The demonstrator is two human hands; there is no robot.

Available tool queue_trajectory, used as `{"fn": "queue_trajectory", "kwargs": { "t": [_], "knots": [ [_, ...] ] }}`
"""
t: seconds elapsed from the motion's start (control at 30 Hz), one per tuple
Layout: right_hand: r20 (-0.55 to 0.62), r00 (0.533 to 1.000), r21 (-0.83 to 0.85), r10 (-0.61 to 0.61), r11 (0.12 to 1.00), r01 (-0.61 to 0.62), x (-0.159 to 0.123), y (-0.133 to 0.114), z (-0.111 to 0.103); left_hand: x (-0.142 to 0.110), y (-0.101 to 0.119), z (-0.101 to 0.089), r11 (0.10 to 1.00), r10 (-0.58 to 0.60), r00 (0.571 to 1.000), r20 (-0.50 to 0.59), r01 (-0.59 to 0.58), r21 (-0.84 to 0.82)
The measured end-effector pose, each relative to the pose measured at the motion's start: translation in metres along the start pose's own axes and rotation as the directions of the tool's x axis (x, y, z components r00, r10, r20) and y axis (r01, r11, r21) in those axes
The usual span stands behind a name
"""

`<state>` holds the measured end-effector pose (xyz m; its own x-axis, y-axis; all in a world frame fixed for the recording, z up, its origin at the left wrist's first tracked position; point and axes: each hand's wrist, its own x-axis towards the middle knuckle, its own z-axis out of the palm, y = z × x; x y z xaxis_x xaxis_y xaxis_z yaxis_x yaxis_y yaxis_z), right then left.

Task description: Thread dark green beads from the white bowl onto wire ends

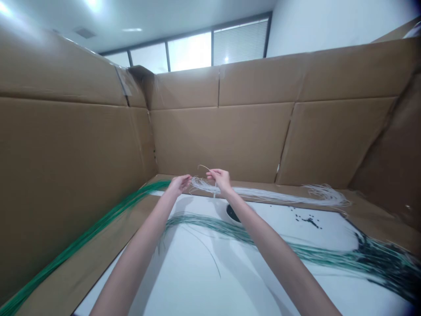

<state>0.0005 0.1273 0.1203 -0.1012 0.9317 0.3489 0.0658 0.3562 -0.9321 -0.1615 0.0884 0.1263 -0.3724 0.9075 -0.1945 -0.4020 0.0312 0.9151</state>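
My right hand (219, 178) is raised over the far edge of the white board, its fingertips pinching a thin pale wire (204, 166) whose end curls up to the left. Facing it, my left hand (180, 184) has its fingers pressed together; what is between them, if anything, is too small to make out. Behind and below both hands lies a bundle of white wires (279, 194), stretching to the right. A green wire bundle (134, 196) runs past the left hand. Partly hidden by my right forearm is a small bowl (237, 223) with dark contents.
Across the white board (197, 281) lies a second bundle of green wires (210, 224), with black tips (384, 259) at the right. Small black pieces (311, 220) are scattered near the back right. High cardboard walls (217, 136) enclose the left, back and right.
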Motion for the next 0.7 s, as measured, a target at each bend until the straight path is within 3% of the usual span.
{"fn": "queue_trajectory", "kwargs": {
  "t": [0.2, 0.3, 0.5, 0.7],
  "knots": [
    [0.095, 0.988, 0.018, -0.125, 0.992, 0.124, -0.088, -0.013, -0.012, -0.059, -0.015, 0.023, 0.978, -0.036, 0.979, 0.202, 0.077, -0.195],
    [0.111, 0.984, -0.047, -0.143, 0.988, 0.149, -0.114, -0.008, -0.025, -0.08, -0.025, 0.037, 0.962, -0.03, 0.964, 0.264, 0.099, -0.255],
    [0.111, 0.986, -0.135, -0.126, 0.981, 0.141, -0.114, -0.003, -0.05, -0.095, -0.032, 0.066, 0.953, 0.024, 0.951, 0.307, 0.072, -0.295],
    [0.148, 0.983, -0.165, -0.111, 0.977, 0.136, -0.11, 0.002, -0.065, -0.093, -0.034, 0.082, 0.959, 0.156, 0.938, 0.308, -0.07, -0.274]
  ]
}}
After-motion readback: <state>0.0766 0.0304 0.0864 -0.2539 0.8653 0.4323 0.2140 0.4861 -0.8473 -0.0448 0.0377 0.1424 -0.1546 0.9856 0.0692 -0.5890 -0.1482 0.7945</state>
